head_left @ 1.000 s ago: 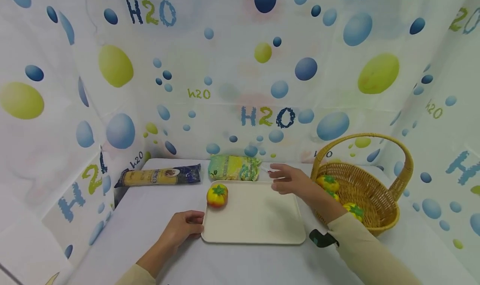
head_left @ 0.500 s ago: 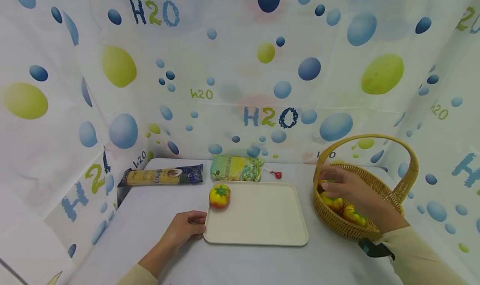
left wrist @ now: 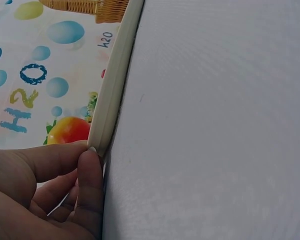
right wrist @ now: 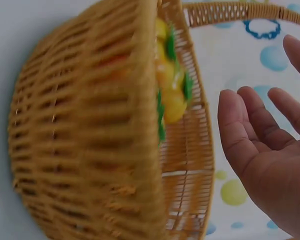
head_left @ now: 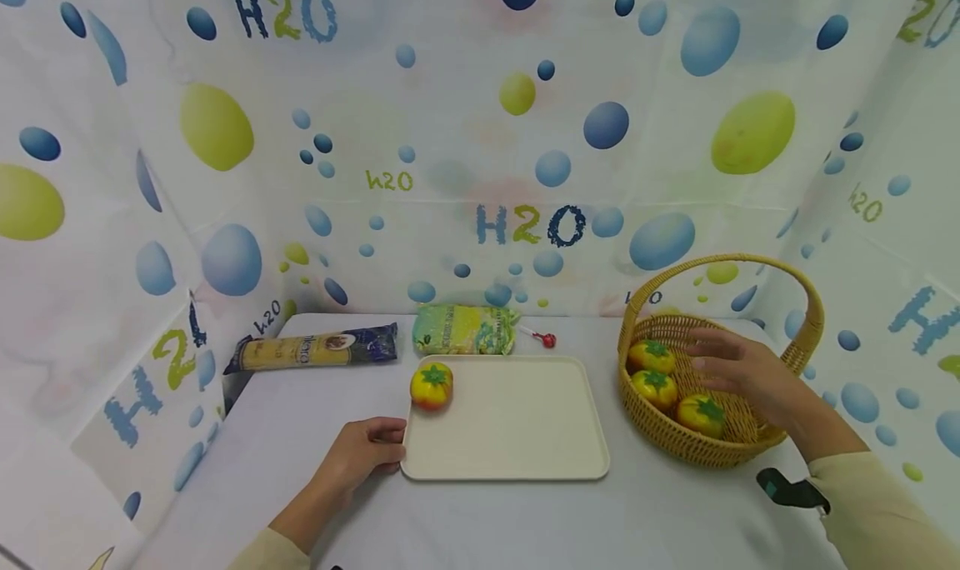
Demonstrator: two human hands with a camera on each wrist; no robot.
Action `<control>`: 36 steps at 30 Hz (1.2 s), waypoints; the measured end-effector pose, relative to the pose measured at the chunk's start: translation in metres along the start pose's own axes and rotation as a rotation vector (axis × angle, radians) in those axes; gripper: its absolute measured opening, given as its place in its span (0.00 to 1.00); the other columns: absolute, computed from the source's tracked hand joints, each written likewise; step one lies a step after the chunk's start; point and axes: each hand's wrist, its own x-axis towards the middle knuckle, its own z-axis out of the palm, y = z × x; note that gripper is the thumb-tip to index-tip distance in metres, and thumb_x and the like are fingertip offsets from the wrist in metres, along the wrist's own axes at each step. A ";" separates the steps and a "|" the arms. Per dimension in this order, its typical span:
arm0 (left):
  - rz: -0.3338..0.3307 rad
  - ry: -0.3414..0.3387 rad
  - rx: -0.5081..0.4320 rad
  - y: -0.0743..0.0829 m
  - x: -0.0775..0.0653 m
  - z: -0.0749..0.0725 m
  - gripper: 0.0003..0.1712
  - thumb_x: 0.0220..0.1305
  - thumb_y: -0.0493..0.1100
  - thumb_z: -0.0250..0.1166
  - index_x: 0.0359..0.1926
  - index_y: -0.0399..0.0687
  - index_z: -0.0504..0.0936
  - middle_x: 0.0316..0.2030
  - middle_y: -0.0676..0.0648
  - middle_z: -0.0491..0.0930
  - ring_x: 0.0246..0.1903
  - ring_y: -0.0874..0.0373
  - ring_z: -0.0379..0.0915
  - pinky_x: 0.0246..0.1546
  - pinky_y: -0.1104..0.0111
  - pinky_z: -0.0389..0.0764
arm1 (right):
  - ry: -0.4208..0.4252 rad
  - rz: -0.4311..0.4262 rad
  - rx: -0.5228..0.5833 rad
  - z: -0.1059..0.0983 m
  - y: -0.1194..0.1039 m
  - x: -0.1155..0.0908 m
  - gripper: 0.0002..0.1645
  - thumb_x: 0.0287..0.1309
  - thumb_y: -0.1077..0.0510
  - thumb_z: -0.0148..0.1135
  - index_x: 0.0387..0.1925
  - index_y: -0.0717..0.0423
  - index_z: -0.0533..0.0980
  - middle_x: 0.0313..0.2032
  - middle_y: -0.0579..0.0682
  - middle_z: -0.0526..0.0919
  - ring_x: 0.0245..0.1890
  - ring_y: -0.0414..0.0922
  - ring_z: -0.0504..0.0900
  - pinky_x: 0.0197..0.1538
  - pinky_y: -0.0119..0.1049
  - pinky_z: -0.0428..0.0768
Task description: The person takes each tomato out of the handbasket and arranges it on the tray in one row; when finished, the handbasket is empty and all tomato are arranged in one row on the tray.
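At the near left corner of the cream tray [head_left: 510, 428], my left hand [head_left: 363, 452] pinches the rim between thumb and finger, as the left wrist view shows. On the tray's far left corner sits one yellow-orange persimmon [head_left: 431, 386] with a green leafy top. My right hand [head_left: 738, 372] is over the wicker basket [head_left: 693, 452], fingers spread and loosely bent, holding nothing. Inside the basket, on its left side, lie three similar persimmons [head_left: 655, 390]. From the right wrist, the fingers [right wrist: 232, 112] show apart from the basket's rim.
Behind the tray lie a green and yellow packet [head_left: 463, 330] and a red lollipop [head_left: 548, 339]. A long pasta packet [head_left: 315, 349] is at the back left. The basket's tall arched handle [head_left: 720, 259] rises beside the right hand. A patterned curtain [head_left: 450, 137] encloses the table.
My right hand has moved right, from above the tray's far right corner to over the basket, uncovering the lollipop. The left hand stays at the tray, and the persimmon there has not moved.
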 end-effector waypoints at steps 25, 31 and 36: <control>0.003 0.007 -0.003 0.000 -0.002 0.001 0.26 0.54 0.27 0.72 0.57 0.32 0.81 0.44 0.42 0.85 0.36 0.56 0.80 0.38 0.63 0.87 | -0.116 0.155 -0.225 -0.028 0.051 0.003 0.51 0.69 0.46 0.62 0.79 0.62 0.47 0.74 0.74 0.55 0.69 0.70 0.65 0.63 0.60 0.76; 0.009 0.016 -0.011 0.000 -0.002 0.002 0.26 0.54 0.27 0.72 0.57 0.32 0.82 0.43 0.43 0.85 0.36 0.56 0.81 0.37 0.63 0.87 | -0.213 0.136 -0.249 -0.025 0.053 0.005 0.56 0.65 0.48 0.67 0.80 0.62 0.45 0.73 0.76 0.55 0.68 0.71 0.66 0.61 0.57 0.79; 0.008 0.020 -0.014 0.000 -0.003 0.001 0.26 0.54 0.26 0.72 0.56 0.32 0.82 0.43 0.43 0.85 0.36 0.56 0.81 0.38 0.63 0.87 | -0.289 0.110 -0.289 -0.023 0.054 0.008 0.55 0.63 0.48 0.67 0.79 0.61 0.48 0.73 0.74 0.58 0.70 0.73 0.62 0.62 0.61 0.76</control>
